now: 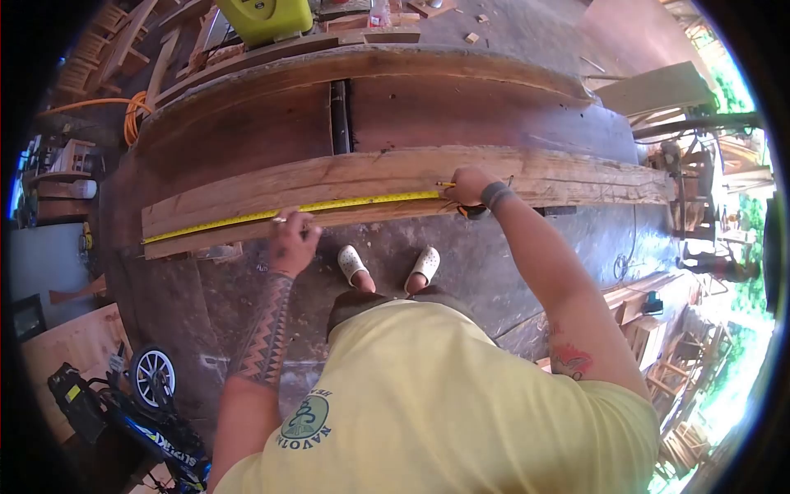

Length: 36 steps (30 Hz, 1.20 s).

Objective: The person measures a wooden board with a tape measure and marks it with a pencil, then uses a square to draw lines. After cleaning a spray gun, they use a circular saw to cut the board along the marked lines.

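Observation:
A long wooden plank [329, 183] lies across the low bench in front of me. Along its near edge runs a yellow tape measure blade [362, 200], pulled out from the plank's left end. My right hand [472, 186] is closed at the other end of the blade, with a pencil [445, 184] sticking out from its fingers. The black and orange tape measure case [473, 212] shows just below that hand. My left hand [294, 244] is by the plank's near edge, fingers apart and fingertips close to the blade. A small pale thing at those fingertips is too small to name.
Behind the plank is a brown panel [469, 115] with a wooden edge. A yellow-green case [263, 16] stands at the far side. An orange hose [134, 119] is coiled at left. A bicycle [152, 412] is at lower left, and stacked lumber [650, 329] at right.

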Tool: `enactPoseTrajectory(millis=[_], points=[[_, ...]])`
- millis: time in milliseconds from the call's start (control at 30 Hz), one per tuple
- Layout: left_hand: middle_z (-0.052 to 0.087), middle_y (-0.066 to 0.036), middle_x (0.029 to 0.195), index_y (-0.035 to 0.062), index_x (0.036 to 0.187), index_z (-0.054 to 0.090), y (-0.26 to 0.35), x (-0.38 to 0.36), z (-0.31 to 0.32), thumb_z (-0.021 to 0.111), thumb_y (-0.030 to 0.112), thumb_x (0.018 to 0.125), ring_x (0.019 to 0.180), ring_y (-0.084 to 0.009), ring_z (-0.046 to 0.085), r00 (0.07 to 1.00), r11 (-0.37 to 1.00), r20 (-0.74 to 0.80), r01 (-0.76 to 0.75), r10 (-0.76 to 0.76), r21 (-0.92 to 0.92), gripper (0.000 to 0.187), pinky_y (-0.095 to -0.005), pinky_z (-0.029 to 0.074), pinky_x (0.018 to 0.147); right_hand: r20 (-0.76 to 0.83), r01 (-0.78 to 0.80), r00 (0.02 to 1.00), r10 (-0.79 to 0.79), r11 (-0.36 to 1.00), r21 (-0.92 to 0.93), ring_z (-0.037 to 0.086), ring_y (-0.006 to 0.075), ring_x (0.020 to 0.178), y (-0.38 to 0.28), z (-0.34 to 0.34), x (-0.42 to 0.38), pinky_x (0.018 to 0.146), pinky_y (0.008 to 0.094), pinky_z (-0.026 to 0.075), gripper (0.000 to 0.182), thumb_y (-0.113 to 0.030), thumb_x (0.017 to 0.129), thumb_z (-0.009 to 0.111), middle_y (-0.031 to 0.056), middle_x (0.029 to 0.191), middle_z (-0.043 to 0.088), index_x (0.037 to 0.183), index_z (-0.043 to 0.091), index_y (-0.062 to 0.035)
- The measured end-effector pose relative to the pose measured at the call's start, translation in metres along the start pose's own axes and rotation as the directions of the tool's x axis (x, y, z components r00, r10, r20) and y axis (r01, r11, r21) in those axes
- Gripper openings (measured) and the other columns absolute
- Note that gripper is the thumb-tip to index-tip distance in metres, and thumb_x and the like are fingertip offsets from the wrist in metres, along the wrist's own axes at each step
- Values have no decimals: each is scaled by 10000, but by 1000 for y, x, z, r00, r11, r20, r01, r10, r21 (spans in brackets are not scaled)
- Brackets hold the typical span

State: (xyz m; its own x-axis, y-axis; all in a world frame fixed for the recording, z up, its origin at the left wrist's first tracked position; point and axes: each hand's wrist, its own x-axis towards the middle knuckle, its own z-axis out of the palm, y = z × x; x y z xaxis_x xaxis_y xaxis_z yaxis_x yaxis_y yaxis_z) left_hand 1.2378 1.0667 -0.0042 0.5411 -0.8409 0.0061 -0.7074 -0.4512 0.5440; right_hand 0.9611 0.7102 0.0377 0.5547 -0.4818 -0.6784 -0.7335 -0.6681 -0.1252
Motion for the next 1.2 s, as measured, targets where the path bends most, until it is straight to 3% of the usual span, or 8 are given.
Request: enactPoseTrajectory(millis=[67, 167, 300, 333, 867, 933, 1200], points=[[611, -156, 1380, 108, 1159, 695, 27, 2, 13, 808, 242, 858, 1271, -399, 586, 993, 993, 21, -115, 115, 40, 348, -505, 489, 1077, 58, -32, 998, 31, 999, 10, 701, 391, 1189, -9, -13, -10, 1008, 474, 552, 588, -555, 977, 665, 212, 1244, 747, 1221, 757, -28], [565, -142, 1463, 121, 1216, 687, 53, 4, 21, 810, 244, 856, 1397, -378, 509, 976, 975, 66, -212, 208, 62, 399, -505, 451, 1152, 56, -40, 998, 39, 999, 17, 702, 390, 1185, -11, -16, -15, 1005, 477, 551, 572, -547, 986, 651, 211, 1240, 748, 1206, 763, -32], [557, -117, 1504, 137, 1303, 669, 61, 2, 40, 803, 326, 860, 1448, -393, 461, 967, 975, 162, -210, 197, 69, 499, -553, 380, 1197, 34, -25, 999, 24, 999, 22, 705, 388, 1181, -9, -11, -12, 1004, 473, 550, 557, -536, 993, 644, 209, 1235, 750, 1208, 763, -37], [529, -101, 1535, 138, 1300, 654, 67, 0, 37, 796, 301, 878, 1480, -377, 439, 965, 974, 205, -193, 166, 119, 475, -528, 404, 1198, 37, -24, 999, 23, 999, 31, 705, 388, 1180, -9, -12, -13, 1002, 473, 550, 554, -533, 993, 645, 210, 1232, 751, 1210, 763, -37], [521, -109, 1497, 138, 1375, 570, 73, -2, 41, 805, 322, 851, 1491, -381, 423, 961, 964, 210, -218, 183, 156, 603, -563, 313, 1202, 60, -39, 998, 35, 997, 60, 700, 383, 1202, -13, -17, -12, 1022, 471, 546, 541, -500, 1008, 650, 206, 1249, 749, 1242, 744, -21], [515, -115, 1499, 126, 1395, 566, 76, -2, 38, 788, 332, 866, 1509, -382, 405, 956, 962, 241, -212, 167, 172, 610, -554, 304, 1217, 1, -31, 1000, 31, 997, 71, 722, 385, 1126, -8, -8, -6, 973, 472, 557, 527, -513, 990, 657, 215, 1160, 766, 1160, 776, -29], [416, -94, 1650, 118, 1438, 514, 79, -2, 43, 789, 370, 879, 1561, -413, 328, 944, 945, 310, -199, 113, 261, 672, -609, 255, 1236, -20, -42, 999, 43, 996, 73, 729, 393, 1110, -7, -2, -5, 957, 471, 565, 542, -514, 981, 654, 228, 1158, 764, 1160, 772, -17]])
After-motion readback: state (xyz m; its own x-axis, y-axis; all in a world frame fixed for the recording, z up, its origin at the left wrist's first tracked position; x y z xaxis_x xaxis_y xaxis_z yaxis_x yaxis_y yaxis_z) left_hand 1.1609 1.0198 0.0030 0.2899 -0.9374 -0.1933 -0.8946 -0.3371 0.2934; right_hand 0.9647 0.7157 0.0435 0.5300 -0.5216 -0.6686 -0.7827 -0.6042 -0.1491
